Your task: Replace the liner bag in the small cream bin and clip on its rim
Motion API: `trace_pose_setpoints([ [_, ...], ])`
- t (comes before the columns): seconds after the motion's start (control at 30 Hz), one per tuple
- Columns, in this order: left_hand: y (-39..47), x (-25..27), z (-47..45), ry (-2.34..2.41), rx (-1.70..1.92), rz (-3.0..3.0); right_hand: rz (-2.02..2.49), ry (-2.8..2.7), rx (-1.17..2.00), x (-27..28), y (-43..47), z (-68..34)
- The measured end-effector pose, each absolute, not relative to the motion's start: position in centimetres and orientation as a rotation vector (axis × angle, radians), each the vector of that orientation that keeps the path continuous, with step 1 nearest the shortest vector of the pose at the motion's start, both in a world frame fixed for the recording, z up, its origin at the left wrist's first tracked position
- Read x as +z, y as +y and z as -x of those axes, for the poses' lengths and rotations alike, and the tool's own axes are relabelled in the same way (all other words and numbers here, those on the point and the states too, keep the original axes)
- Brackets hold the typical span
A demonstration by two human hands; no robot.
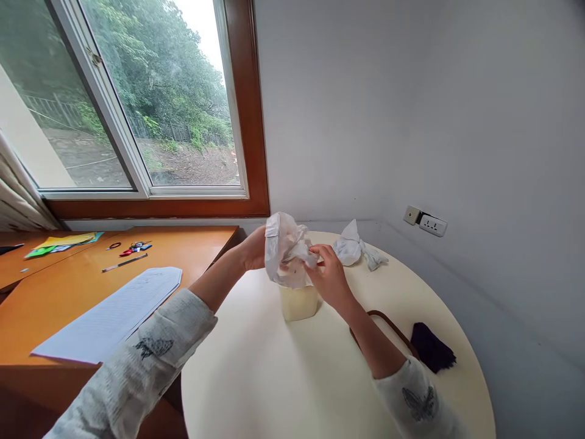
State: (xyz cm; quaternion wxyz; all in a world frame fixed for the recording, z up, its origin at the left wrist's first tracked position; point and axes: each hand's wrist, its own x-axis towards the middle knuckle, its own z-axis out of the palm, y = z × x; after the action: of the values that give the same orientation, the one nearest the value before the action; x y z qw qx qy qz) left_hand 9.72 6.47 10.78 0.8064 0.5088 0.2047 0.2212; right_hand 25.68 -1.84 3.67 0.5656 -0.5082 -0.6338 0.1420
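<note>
A thin white plastic bag (280, 256) lies crumpled over the top of a small pale yellow container (299, 304) on the round table. My left hand (255, 249) holds the bag's left side, its fingers mostly hidden behind the plastic. From the right, my right hand (329, 274) pinches a gathered fold of the same bag between thumb and fingers. The bag hides the container's rim.
Behind my right hand lies another crumpled white bag (350, 245). A brown strap (395, 326) and a dark cloth (432, 347) rest on the round cream table (256, 378). At left, an orange desk (68, 305) carries papers (114, 314), a pen (125, 263) and keys (136, 248).
</note>
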Motion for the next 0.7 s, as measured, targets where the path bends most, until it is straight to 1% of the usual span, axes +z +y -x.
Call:
trace_pose_setpoints([
  [0.17, 4.0, 11.4, -6.2, 0.577, 0.593, -1.082, 1.27, -1.35, 0.361, 4.0, -2.1, -26.3],
  [0.27, 2.5, 11.0, -5.3, 0.649, 0.659, -1.152, 1.292, -1.369, 0.328, 4.8, -2.8, -26.1],
  [0.33, 1.8, 10.4, -5.3, 0.697, 0.74, -1.192, 1.27, -1.395, 0.38, 5.1, -3.0, -25.7],
  [0.43, 1.3, 9.2, -5.5, 0.791, 0.909, -1.207, 1.186, -1.298, 0.664, 5.2, -3.1, -25.4],
  [0.53, 1.5, 7.4, -4.7, 0.856, 1.059, -1.098, 1.022, -0.98, 0.944, 4.4, -3.3, -26.1],
  [0.63, 1.5, 5.5, -3.2, 0.878, 1.132, -0.975, 0.835, -0.781, 1.122, 2.7, -3.8, -28.0],
  [0.7, 1.1, 4.0, -2.4, 0.882, 1.134, -0.9, 0.806, -0.722, 1.201, 1.0, -4.3, -29.4],
])
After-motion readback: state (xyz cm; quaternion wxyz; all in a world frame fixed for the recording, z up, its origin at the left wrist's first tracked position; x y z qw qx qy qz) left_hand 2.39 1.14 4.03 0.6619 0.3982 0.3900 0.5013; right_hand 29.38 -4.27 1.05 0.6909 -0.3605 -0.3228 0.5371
